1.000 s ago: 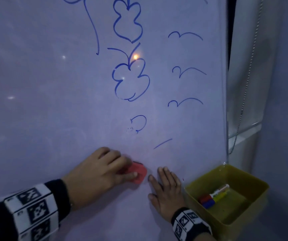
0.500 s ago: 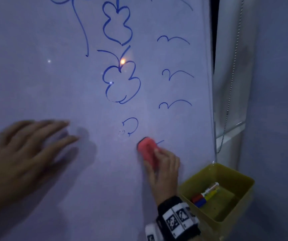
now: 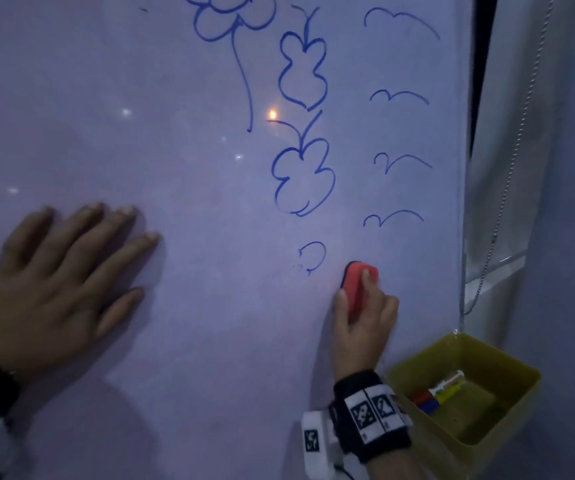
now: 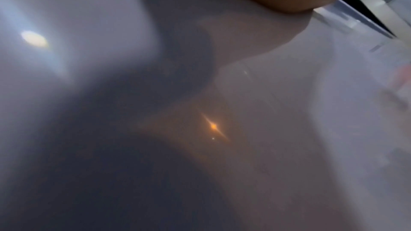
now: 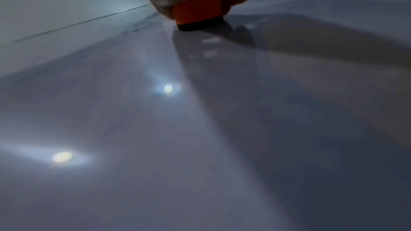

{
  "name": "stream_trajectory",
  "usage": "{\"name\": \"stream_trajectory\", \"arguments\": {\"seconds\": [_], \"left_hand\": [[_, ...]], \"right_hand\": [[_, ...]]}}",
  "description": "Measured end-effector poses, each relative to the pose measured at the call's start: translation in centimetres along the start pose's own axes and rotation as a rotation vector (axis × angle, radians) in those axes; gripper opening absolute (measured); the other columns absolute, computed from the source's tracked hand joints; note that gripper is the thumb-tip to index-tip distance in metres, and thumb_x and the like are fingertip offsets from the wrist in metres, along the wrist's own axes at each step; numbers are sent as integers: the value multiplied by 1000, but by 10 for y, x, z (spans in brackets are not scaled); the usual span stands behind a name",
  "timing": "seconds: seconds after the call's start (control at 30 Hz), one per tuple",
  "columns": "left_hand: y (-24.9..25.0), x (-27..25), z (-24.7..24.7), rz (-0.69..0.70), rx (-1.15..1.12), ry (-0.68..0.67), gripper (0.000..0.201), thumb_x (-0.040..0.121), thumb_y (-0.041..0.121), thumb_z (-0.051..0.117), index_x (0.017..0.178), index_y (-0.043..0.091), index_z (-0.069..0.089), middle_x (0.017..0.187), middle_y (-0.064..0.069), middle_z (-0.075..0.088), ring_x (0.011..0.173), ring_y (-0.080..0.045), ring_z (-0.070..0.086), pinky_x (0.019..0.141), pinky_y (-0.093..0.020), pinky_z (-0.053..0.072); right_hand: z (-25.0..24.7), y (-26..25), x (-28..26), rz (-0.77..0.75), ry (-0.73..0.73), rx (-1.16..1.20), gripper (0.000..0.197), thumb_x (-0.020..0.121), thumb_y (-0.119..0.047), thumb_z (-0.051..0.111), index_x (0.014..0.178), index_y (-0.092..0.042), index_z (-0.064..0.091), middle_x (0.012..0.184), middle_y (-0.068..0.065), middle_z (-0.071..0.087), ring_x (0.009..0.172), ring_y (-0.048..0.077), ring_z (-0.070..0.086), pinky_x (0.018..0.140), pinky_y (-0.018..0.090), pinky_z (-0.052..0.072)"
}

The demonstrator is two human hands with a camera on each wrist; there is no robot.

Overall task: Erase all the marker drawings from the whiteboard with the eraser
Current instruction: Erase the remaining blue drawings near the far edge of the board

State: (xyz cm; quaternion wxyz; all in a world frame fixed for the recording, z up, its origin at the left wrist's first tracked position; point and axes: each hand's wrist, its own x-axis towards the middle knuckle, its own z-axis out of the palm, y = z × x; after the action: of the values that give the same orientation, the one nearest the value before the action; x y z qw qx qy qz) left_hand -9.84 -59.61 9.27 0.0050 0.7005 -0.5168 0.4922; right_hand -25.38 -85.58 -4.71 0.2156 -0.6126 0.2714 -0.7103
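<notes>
On the whiteboard [image 3: 192, 306], the eraser [image 3: 359, 285] has passed from the left hand [image 3: 57, 282], now spread flat, to the right hand [image 3: 362, 323], which grips it and has wiped away the short dash, many drawings [image 3: 303, 174] remaining.

1 whiteboard [image 3: 175, 341], 1 eraser [image 3: 357, 285], 2 hands, 1 yellow bin [image 3: 508, 407], approx 9 blue drawings [image 3: 301, 178]

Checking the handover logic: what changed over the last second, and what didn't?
The eraser passed from the left hand to the right hand, which slid it up the whiteboard over the short stroke. The left hand moved away leftward, fingers spread. Flower, bird drawings and yellow bin unchanged.
</notes>
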Motion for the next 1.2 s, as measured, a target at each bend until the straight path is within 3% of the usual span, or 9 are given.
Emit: {"name": "stream_trajectory", "arguments": {"seconds": [0.07, 0.2, 0.37, 0.57, 0.73, 0.83, 0.93, 1.1, 1.2], "left_hand": [[5, 9, -2, 110, 92, 149, 55, 92, 42, 36, 140, 14, 39, 147, -14, 35, 134, -33, 32, 107, -53, 23], [7, 9, -13, 138, 186, 117, 52, 90, 38, 41, 135, 12, 46, 140, -15, 45, 129, -33, 36, 108, -47, 22], [9, 9, -15, 119, 203, 99, 51, 90, 37, 39, 135, 13, 44, 139, -13, 46, 128, -33, 37, 109, -47, 20], [9, 10, -15, 117, 241, 114, 51, 89, 37, 41, 135, 13, 46, 139, -13, 46, 128, -32, 37, 108, -47, 21], [9, 11, -13, 123, 257, 123, 52, 89, 37, 40, 136, 14, 43, 141, -12, 44, 132, -29, 33, 109, -46, 19], [7, 10, -11, 128, 228, 138, 53, 90, 36, 40, 137, 15, 41, 142, -11, 42, 138, -27, 25, 110, -47, 19], [9, 12, -13, 137, 193, 184, 48, 87, 35, 44, 130, 14, 48, 133, -13, 51, 123, -31, 41, 107, -47, 23], [20, 57, -21, -9, 161, 303, 31, 86, 28, 44, 109, 12, 57, 119, -13, 54, 110, -30, 43, 93, -45, 31], [29, 81, -16, -123, 170, 316, 39, 89, 30, 42, 121, 12, 55, 130, -14, 48, 120, -30, 38, 100, -45, 24]], "right_hand": [[5, -20, -8, -117, -95, 39, 41, 92, -53, 41, 122, -26, 44, 94, -1, 35, 79, 18, 44, 65, 28, 42], [0, -21, 1, -560, -278, -91, 39, 95, -51, 33, 118, -23, 46, 88, 5, 41, 70, 23, 45, 56, 28, 43], [3, -22, 32, -25, -87, -1, 40, 83, -44, 47, 118, -25, 43, 93, 20, 48, 82, 22, 46, 69, 36, 49], [5, -39, 21, -517, -311, -70, 37, 94, -51, 36, 114, -22, 48, 87, 4, 41, 64, 25, 50, 50, 26, 43], [9, -44, 41, 36, -81, -20, 47, 82, -43, 47, 118, -13, 53, 93, 21, 49, 81, 36, 55, 65, 44, 52], [15, -71, 32, -283, -207, -14, 39, 84, -42, 49, 118, -24, 47, 92, 10, 45, 79, 24, 46, 61, 31, 45], [7, -63, 58, -673, -343, -97, 32, 92, -44, 43, 120, -29, 48, 94, 2, 43, 77, 21, 43, 57, 27, 44], [1, -42, 104, -3, -160, -98, 60, 82, -51, 35, 131, -22, 52, 108, 19, 50, 100, 35, 47, 78, 47, 48], [3, -62, 72, -142, -235, -57, 51, 84, -42, 42, 131, -24, 47, 103, 19, 52, 92, 32, 51, 77, 38, 47]]}}
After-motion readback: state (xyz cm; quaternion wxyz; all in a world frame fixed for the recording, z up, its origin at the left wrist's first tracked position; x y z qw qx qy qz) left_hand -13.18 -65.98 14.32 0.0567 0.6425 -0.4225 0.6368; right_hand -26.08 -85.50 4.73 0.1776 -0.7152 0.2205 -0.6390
